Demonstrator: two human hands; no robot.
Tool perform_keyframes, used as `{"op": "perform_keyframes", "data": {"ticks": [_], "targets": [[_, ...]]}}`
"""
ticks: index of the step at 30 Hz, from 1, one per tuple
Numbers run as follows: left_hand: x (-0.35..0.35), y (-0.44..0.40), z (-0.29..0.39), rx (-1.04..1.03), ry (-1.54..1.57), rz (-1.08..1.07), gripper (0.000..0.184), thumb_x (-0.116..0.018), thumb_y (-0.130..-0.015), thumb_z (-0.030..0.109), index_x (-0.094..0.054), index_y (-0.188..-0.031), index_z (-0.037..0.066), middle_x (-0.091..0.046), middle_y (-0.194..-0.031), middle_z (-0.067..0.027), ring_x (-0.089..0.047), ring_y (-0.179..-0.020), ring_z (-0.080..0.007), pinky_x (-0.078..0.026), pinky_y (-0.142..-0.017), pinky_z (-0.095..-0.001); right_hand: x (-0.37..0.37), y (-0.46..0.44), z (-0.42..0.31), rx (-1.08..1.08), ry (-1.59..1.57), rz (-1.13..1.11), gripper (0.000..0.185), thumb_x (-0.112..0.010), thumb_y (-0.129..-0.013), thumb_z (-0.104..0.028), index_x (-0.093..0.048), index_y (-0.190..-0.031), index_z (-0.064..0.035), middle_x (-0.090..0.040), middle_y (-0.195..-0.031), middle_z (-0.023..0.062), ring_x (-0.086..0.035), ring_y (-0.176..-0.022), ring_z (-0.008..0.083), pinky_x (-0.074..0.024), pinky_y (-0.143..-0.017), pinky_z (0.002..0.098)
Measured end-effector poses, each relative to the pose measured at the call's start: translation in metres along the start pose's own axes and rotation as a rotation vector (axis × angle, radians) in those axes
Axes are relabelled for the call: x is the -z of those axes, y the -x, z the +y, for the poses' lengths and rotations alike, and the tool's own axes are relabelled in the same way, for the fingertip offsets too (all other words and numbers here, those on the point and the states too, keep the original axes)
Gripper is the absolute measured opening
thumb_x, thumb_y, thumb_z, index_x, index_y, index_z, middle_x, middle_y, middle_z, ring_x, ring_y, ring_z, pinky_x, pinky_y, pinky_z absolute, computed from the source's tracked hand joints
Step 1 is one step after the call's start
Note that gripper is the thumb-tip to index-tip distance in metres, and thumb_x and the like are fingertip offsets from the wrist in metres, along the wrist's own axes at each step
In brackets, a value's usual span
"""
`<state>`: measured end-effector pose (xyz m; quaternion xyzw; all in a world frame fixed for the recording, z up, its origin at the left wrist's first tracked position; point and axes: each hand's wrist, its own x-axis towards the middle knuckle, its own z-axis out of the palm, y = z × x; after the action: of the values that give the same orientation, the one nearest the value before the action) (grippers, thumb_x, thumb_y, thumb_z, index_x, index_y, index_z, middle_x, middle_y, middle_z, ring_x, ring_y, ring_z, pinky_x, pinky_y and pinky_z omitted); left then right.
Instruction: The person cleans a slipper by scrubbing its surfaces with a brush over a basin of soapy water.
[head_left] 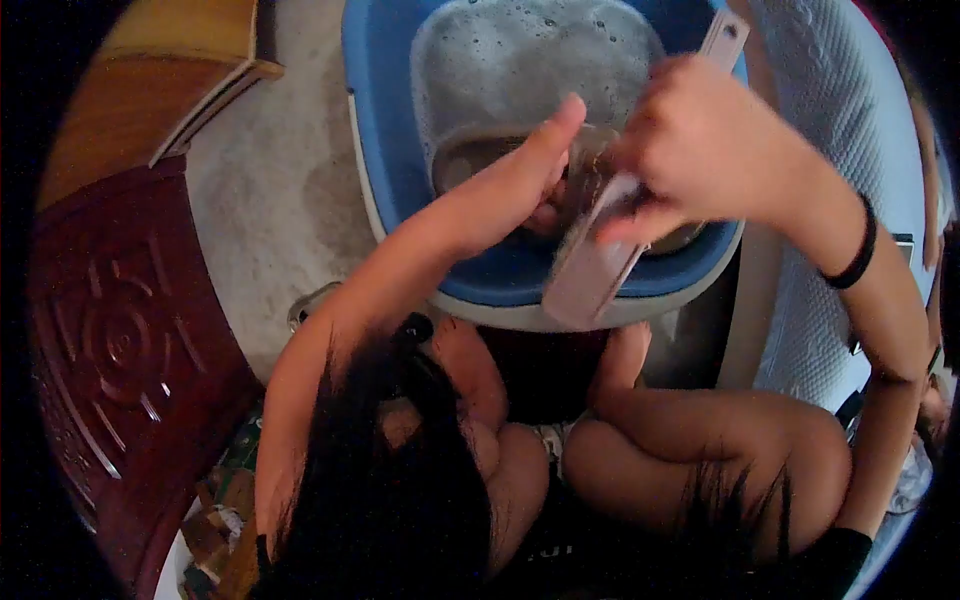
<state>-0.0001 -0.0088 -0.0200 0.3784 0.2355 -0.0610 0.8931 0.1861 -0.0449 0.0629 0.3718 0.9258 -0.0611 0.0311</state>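
Note:
A blue basin (375,150) with a pale rim holds grey, sudsy water (540,70). Above its near side, my right hand (690,140) is wrapped round a long pale pink brush (590,270), whose holed handle end sticks out at the upper right. My left hand (540,170) is closed with the thumb raised, beside a dark, partly transparent item (590,170) that lies between the two hands. Its shape is blurred and partly hidden by my fingers and the brush.
At the left are a wooden cabinet (165,80) and a dark red carved panel (120,320). A quilted light-blue bed edge (840,120) runs down the right. My bent knees are below the basin, with grey floor (270,200) to its left.

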Motion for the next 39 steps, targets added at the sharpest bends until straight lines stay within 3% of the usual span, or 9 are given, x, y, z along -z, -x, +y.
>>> {"op": "perform_keyframes", "data": {"ticks": [7, 8, 13, 16, 19, 20, 23, 27, 39], "targets": [[-0.018, 0.007, 0.010, -0.054, -0.030, 0.136, 0.078, -0.019, -0.086, 0.068, -0.053, -0.115, 0.004, -0.061, -0.097, -0.0067, -0.059, -0.084, -0.0122, -0.047, -0.068, -0.0226, -0.004, 0.009, 0.021, -0.128, -0.006, -0.039, 0.053, -0.059, -0.073, -0.056, -0.055, -0.053, -0.0068, -0.048, -0.047, 0.0105, -0.048, -0.046, 0.0281, -0.0379, -0.046, 0.0348], [-0.009, 0.000, -0.001, -0.069, -0.057, 0.092, 0.080, -0.019, -0.085, 0.070, -0.054, -0.111, 0.003, -0.061, -0.085, -0.0062, -0.058, -0.069, -0.0100, -0.044, -0.057, -0.0205, -0.015, 0.009, 0.010, -0.040, -0.001, 0.031, 0.052, -0.059, -0.072, -0.055, -0.055, -0.053, -0.0074, -0.048, -0.047, 0.0092, -0.049, -0.047, 0.0276, -0.0387, -0.048, 0.0350], [-0.007, 0.001, -0.001, -0.047, -0.072, 0.096, 0.082, -0.020, -0.084, 0.071, -0.054, -0.105, 0.000, -0.058, -0.070, -0.0019, -0.046, -0.051, -0.0063, -0.031, -0.045, -0.0182, -0.006, 0.005, -0.003, 0.025, -0.042, -0.010, 0.055, -0.058, -0.071, -0.059, -0.053, -0.053, -0.0071, -0.047, -0.046, 0.0075, -0.050, -0.048, 0.0273, -0.0392, -0.050, 0.0342], [-0.009, 0.002, 0.003, -0.032, -0.092, 0.084, 0.085, -0.018, -0.083, 0.073, -0.051, -0.112, 0.000, -0.057, -0.083, -0.0041, -0.049, -0.066, -0.0096, -0.034, -0.057, -0.0213, 0.006, 0.006, 0.014, -0.095, 0.040, -0.055, 0.056, -0.056, -0.073, -0.059, -0.054, -0.054, -0.0064, -0.046, -0.046, 0.0089, -0.050, -0.048, 0.0279, -0.0389, -0.048, 0.0349], [-0.011, 0.005, 0.007, 0.049, -0.155, 0.074, 0.101, -0.010, -0.076, 0.080, -0.039, -0.130, -0.001, -0.055, -0.119, -0.0105, -0.054, -0.106, -0.0201, -0.041, -0.091, -0.0300, 0.004, 0.009, 0.019, -0.129, 0.021, -0.076, 0.055, -0.057, -0.073, -0.058, -0.055, -0.054, -0.0063, -0.046, -0.047, 0.0095, -0.051, -0.048, 0.0281, -0.0389, -0.048, 0.0354], [-0.026, 0.002, 0.007, -0.077, 0.045, 0.236, 0.074, -0.021, -0.087, 0.067, -0.055, -0.109, 0.005, -0.059, -0.076, -0.0020, -0.051, -0.059, -0.0059, -0.037, -0.049, -0.0190, 0.002, 0.009, 0.019, -0.139, 0.014, -0.081, 0.054, -0.058, -0.073, -0.057, -0.055, -0.054, -0.0062, -0.047, -0.047, 0.0097, -0.051, -0.049, 0.0282, -0.0390, -0.048, 0.0356], [-0.004, -0.004, -0.002, 0.052, -0.155, -0.010, 0.100, -0.008, -0.078, 0.078, -0.036, -0.131, -0.002, -0.054, -0.120, -0.0132, -0.053, -0.108, -0.0221, -0.041, -0.092, -0.0310, -0.009, 0.010, -0.004, 0.029, -0.101, -0.036, 0.051, -0.062, -0.070, -0.055, -0.057, -0.055, -0.0069, -0.047, -0.047, 0.0089, -0.051, -0.049, 0.0276, -0.0386, -0.048, 0.0369], [-0.019, 0.004, 0.006, -0.075, -0.036, 0.138, 0.075, -0.020, -0.087, 0.067, -0.056, -0.110, 0.005, -0.060, -0.088, -0.0036, -0.056, -0.071, -0.0086, -0.043, -0.059, -0.0205, -0.001, 0.010, 0.005, -0.057, -0.011, -0.003, 0.051, -0.062, -0.071, -0.056, -0.057, -0.056, -0.0070, -0.048, -0.047, 0.0095, -0.051, -0.048, 0.0279, -0.0391, -0.048, 0.0361], [-0.021, 0.006, 0.006, -0.080, -0.137, 0.189, 0.072, -0.023, -0.088, 0.064, -0.055, -0.112, 0.004, -0.061, -0.090, -0.0055, -0.057, -0.082, -0.0123, -0.045, -0.067, -0.0234, -0.005, 0.018, 0.008, -0.121, 0.004, 0.019, 0.050, -0.060, -0.074, -0.052, -0.054, -0.053, -0.0065, -0.047, -0.047, 0.0114, -0.050, -0.046, 0.0286, -0.0388, -0.046, 0.0353]]}}
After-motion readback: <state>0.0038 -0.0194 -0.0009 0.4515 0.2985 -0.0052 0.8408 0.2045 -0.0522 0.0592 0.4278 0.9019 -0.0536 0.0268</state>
